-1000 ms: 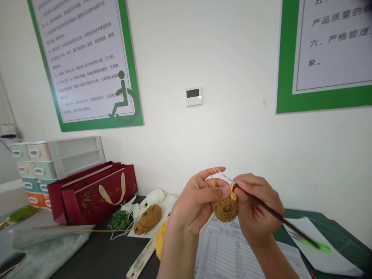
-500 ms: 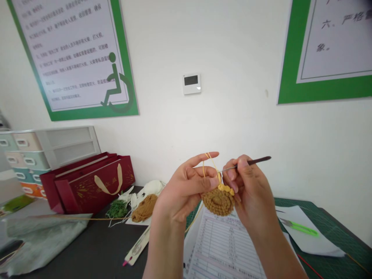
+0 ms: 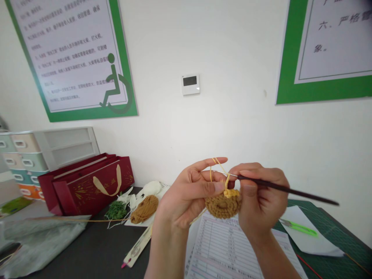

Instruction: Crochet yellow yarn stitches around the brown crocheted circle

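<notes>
My left hand (image 3: 188, 193) pinches the left edge of a round brown crochet piece (image 3: 223, 205), with yellow yarn (image 3: 216, 164) looped over its raised forefinger. My right hand (image 3: 260, 197) is closed on a dark crochet hook (image 3: 286, 189). The hook's metal tip sits in the yellow stitches at the top of the piece, and its handle points right. Both hands are held up above a printed sheet (image 3: 223, 248) on the table.
Brown yarn (image 3: 144, 208), white yarn (image 3: 151, 188) and green strands (image 3: 115, 211) lie left of the hands. Red gift bags (image 3: 87, 186) and a drawer unit (image 3: 35, 155) stand by the wall. Green scissors (image 3: 299, 226) lie on paper over a green cutting mat (image 3: 343, 248). A plastic bag (image 3: 37, 244) is at the left.
The hook swung from pointing down-right, to up-right, to level and right now. Its tip has gone back into the yellow stitches. The camera view shifted a little.
</notes>
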Available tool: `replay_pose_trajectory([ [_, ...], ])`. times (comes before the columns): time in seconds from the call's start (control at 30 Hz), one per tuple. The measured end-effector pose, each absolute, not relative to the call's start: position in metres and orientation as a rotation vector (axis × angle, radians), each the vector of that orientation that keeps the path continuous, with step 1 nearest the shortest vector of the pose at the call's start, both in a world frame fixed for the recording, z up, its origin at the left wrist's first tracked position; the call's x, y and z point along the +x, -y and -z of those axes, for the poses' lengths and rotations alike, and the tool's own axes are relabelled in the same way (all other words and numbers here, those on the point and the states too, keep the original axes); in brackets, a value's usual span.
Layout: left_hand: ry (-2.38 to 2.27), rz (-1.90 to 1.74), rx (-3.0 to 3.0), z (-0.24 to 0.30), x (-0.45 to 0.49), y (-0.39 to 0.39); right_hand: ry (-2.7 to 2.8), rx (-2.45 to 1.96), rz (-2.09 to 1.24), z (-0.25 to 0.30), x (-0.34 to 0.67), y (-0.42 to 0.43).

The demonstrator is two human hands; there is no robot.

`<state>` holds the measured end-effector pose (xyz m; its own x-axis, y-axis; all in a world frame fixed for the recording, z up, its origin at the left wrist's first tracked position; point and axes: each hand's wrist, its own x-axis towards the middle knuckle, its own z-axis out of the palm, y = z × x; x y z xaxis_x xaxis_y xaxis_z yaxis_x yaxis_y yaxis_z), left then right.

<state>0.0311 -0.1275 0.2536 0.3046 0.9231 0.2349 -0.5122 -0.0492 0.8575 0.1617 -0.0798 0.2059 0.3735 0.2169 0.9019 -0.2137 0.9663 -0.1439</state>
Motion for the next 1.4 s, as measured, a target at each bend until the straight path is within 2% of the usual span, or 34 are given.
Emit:
replay_pose_trajectory([
  [0.1,-0.473,-1.211,1.106,-0.255,0.023,0.127,1.055,0.055,-0.633,-0.211,0.16,0.087],
  [0.27,-0.431,-1.168,1.158,-0.256,0.019,0.128,1.035,0.021,-1.05,-0.22,0.164,0.092],
  [0.4,-0.488,-1.349,1.201,-0.256,0.027,0.132,1.132,-0.052,-1.188,-0.222,0.164,0.086],
  [0.5,-0.521,-1.47,1.205,-0.255,0.033,0.134,1.284,-0.09,-0.858,-0.22,0.168,0.081],
  [0.67,-0.615,-1.517,1.209,-0.251,0.039,0.131,1.467,-0.212,0.243,-0.211,0.177,0.075],
  [0.73,-0.578,-1.445,1.17,-0.251,0.04,0.127,1.408,-0.205,0.368,-0.208,0.176,0.072],
  [0.87,-0.496,-1.278,1.079,-0.25,0.036,0.119,1.281,-0.107,-0.026,-0.207,0.167,0.069],
  [1.27,-0.392,-1.13,1.157,-0.256,0.01,0.113,1.063,-0.029,-1.096,-0.222,0.162,0.079],
  [1.4,-0.495,-1.328,1.246,-0.254,0.015,0.116,1.134,-0.065,-1.192,-0.224,0.157,0.079],
])
